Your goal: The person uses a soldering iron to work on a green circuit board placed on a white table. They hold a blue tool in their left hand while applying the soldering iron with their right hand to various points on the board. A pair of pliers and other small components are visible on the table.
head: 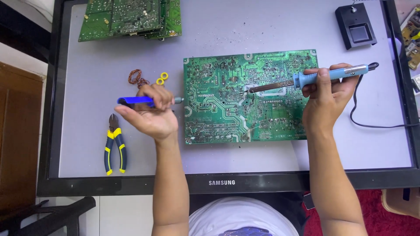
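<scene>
**Both hands gripping tools over the green board**

Nearest me, my left hand [151, 111] is closed around a blue-handled tool [135, 101], its tip pointing at the circuit board [245, 98] just right of it. My right hand [326, 89] grips a blue soldering iron [306, 79], tip touching the board's middle. Pliers [114, 146] lie on the bench [87, 78] left of my left hand; copper wire [136, 78] and yellow rings [162, 78] sit just beyond it.

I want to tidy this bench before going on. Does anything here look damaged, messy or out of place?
The green circuit board shows dark scorched patches near its lower middle, and dark specks litter the grey surface around it. A loose copper wire coil and two yellow rings lie beside the left hand.
</scene>
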